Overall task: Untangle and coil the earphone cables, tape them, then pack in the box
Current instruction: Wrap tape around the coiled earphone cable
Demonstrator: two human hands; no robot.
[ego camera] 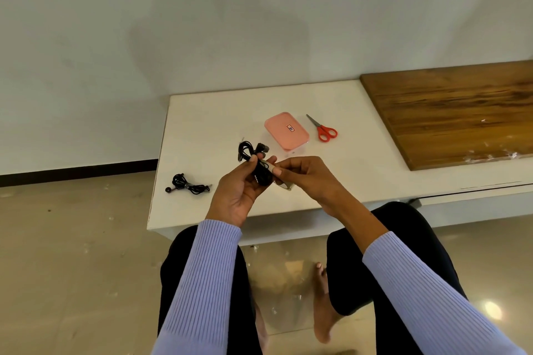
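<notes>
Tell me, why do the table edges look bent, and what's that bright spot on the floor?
Head view: the wide-angle lens bows the white table edge and the wall's dark skirting; the bright spot is glare from a light on the glossy floor; soft shadows fall on the wall; the coiled earphones in the fingers look slightly soft.

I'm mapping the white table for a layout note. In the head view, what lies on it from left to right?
Coiled earphones lying on the table → pink box → red-handled scissors → wooden board. The earphones held in the hands overlap the middle, so I leave them out.
</notes>
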